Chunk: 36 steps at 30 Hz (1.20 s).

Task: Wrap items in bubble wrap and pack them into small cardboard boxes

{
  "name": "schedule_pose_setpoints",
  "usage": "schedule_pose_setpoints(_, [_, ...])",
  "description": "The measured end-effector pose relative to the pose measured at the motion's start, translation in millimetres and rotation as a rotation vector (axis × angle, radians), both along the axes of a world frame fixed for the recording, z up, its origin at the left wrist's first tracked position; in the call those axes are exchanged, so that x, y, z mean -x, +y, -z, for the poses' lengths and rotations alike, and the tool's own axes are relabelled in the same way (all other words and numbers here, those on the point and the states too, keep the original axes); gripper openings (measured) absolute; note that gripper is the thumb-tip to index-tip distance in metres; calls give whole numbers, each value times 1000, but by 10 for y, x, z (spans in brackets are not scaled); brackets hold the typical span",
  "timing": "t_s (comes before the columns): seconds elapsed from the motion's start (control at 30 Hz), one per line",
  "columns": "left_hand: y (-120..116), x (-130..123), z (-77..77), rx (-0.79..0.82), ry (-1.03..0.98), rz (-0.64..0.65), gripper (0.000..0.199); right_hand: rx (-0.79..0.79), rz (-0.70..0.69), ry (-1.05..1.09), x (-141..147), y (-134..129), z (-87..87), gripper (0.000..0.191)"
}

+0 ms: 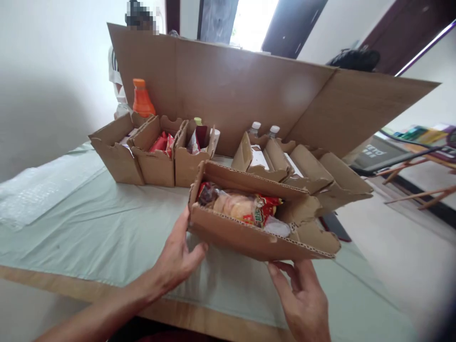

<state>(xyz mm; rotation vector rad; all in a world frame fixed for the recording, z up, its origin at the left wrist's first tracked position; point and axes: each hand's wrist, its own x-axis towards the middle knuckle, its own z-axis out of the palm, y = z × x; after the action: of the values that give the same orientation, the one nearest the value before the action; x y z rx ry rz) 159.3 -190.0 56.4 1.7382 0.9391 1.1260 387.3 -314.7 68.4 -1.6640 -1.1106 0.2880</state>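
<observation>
Long corrugated cardboard box [245,237], crinkly plastic snack packet [240,206] inside, bare hands [178,259]

Left hand [178,256] grips one end of a cardboard box [245,235] containing packaged snacks [238,206]; right hand [302,299] supports its underside. Open cardboard bins [155,167] and an orange bottle [143,100] stand behind.

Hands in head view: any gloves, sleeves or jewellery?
Left hand and right hand both bare: no gloves, rings or watch visible. No sleeve on the left forearm. Dark red cloth at the bottom edge.
</observation>
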Motion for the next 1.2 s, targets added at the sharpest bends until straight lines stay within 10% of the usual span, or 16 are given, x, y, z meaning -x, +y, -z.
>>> schedule_pose_setpoints(0.2, [526,-219,332,41,40,-87,89,107,33,-47,-1,-263,403,53])
schedule_pose_setpoints(0.47, [19,-381,743,-117,170,88,93,227,-144,114,-548,351,339,58])
schedule_pose_setpoints(0.67, [86,-384,731,-171,153,232,104,146,-143,113,-311,231,539,50])
schedule_pose_setpoints(1.03, [882,-373,353,-44,347,-132,43,55,-291,48,-210,670,637,54])
schedule_pose_setpoints(1.2, [722,-429,318,-83,348,-167,27,82,-303,-35,-261,570,748,31])
